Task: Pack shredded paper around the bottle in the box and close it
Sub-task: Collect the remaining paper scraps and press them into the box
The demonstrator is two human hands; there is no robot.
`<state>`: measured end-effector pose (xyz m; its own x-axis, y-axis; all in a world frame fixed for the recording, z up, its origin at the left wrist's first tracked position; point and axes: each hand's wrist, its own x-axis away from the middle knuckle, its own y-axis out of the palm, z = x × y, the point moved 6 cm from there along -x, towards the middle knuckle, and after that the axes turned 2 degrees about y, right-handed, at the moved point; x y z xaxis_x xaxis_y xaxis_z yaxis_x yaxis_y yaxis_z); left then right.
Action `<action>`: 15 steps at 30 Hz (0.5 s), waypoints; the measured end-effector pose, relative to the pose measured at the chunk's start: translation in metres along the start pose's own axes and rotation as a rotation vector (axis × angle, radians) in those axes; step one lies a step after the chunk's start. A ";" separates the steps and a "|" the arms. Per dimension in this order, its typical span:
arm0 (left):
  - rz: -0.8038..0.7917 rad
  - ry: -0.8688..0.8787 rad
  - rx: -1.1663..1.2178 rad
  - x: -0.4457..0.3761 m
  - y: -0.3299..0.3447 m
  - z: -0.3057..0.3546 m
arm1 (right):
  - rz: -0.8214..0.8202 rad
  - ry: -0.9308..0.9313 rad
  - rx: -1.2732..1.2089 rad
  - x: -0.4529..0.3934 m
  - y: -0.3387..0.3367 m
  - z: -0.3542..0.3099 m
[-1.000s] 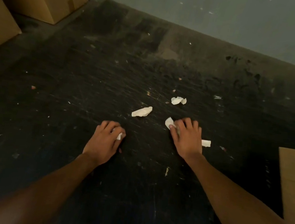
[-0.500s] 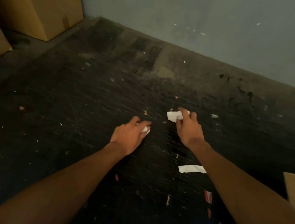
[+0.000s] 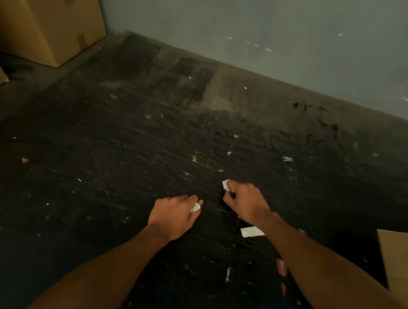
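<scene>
Both my hands are down on a dark scratched floor. My left hand [image 3: 175,214] has its fingers curled round a small white paper scrap [image 3: 195,207] that peeks out at the fingertips. My right hand [image 3: 247,203] grips another white paper scrap [image 3: 225,183], which sticks out to the left of its knuckles. A third white paper strip [image 3: 252,232] lies flat on the floor just under my right wrist. A tan cardboard flap [image 3: 405,263] shows at the right edge. No bottle is in view.
Stacked cardboard boxes [image 3: 43,14] stand at the back left against a grey wall [image 3: 275,30]. Tiny paper bits and a red-white sticker [image 3: 282,267] dot the floor.
Both hands reached forward over the two loose scraps on the floor, closed on them and now hold paper. The strip that lay beside my right hand stays on the floor.
</scene>
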<state>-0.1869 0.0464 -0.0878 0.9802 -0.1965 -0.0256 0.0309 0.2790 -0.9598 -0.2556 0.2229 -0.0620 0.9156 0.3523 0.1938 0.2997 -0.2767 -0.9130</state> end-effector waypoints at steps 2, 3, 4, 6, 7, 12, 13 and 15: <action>0.010 -0.017 0.053 0.015 0.000 0.000 | 0.045 0.054 -0.193 0.004 -0.022 0.003; 0.010 -0.021 0.078 0.021 -0.001 0.001 | 0.103 0.074 -0.259 0.009 -0.034 0.006; 0.009 -0.023 0.103 0.027 -0.001 0.002 | 0.138 0.088 -0.312 0.017 -0.043 0.009; 0.013 -0.027 0.125 0.038 -0.003 0.003 | 0.103 0.122 -0.325 0.038 -0.050 0.017; 0.017 -0.028 0.114 0.043 -0.005 0.005 | 0.034 0.151 -0.285 0.050 -0.048 0.021; 0.025 -0.059 0.109 0.068 -0.009 0.012 | -0.237 0.368 0.026 0.118 0.002 0.036; 0.019 -0.069 0.117 0.075 -0.008 0.013 | -0.171 0.395 0.057 0.131 0.011 0.037; 0.021 -0.080 0.114 0.091 -0.007 0.016 | -0.009 0.389 0.087 0.155 0.026 0.032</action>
<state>-0.0943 0.0415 -0.0785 0.9932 -0.1154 -0.0184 0.0280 0.3879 -0.9213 -0.1150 0.2993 -0.0672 0.9512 -0.0157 0.3081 0.2995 -0.1925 -0.9345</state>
